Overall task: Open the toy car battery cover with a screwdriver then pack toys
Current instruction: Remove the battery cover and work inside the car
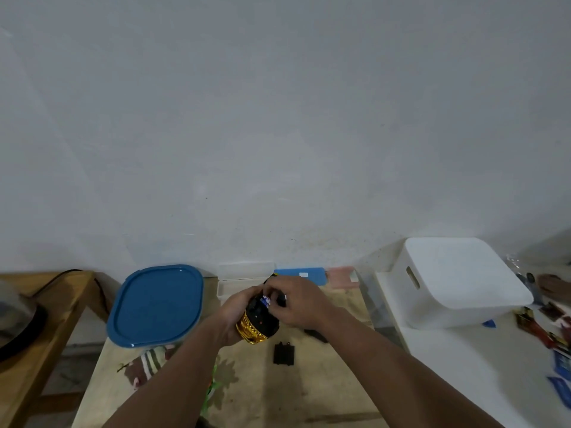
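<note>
Left hand (230,316) grips light, slick gold-and-black plastic toy car (258,324) upturned; right hand (298,301) fingers pinch small battery (265,301); hold car by sides.

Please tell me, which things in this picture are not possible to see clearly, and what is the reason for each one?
Head view only:
- Toy car: the left hand and right hand cover most of it; the battery compartment is hidden.
- Small blue and white item at the right hand's fingertips: too small to identify.
- Black cover on the table: no detail readable.
- Objects at the right edge: blurred, partly cut off.
- Screwdriver: cannot be identified.
</note>
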